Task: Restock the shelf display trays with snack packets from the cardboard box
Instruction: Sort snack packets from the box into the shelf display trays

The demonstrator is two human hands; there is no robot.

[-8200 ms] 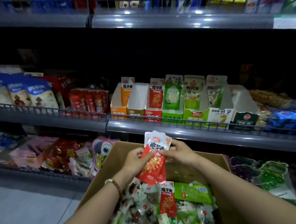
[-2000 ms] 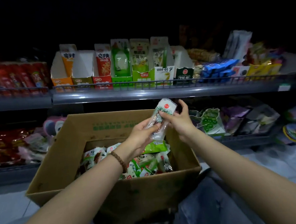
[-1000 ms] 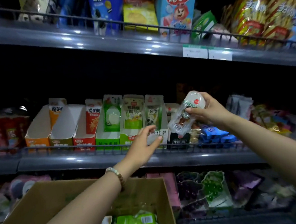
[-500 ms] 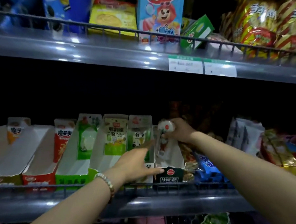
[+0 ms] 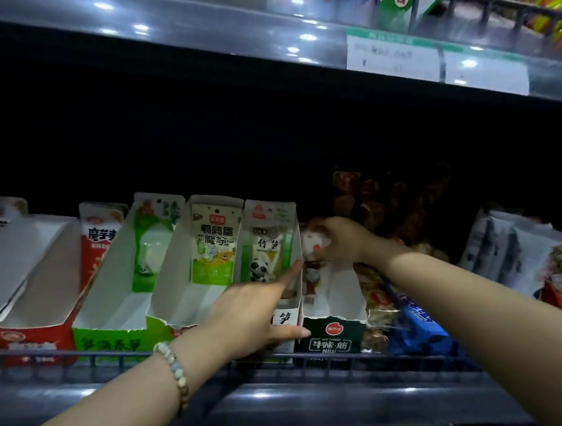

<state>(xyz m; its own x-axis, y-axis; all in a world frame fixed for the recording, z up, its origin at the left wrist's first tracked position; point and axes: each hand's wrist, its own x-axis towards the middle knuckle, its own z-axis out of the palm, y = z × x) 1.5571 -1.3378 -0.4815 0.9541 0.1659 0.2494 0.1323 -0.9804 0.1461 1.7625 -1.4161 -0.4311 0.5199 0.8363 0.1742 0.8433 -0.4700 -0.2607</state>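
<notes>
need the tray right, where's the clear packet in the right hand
Head view, right of centre: the right hand grips the clear packet in the dark green tray, right of the panda tray.

- right hand (image 5: pixel 339 240) far back in the black-fronted tray (image 5: pixel 330 340), gripping a clear snack packet (image 5: pixel 310 244)
- left hand (image 5: pixel 257 311) rests on the panda tray (image 5: pixel 285 318) just left of it, index finger straight
- bead bracelet (image 5: pixel 173 367) on that wrist
</notes>
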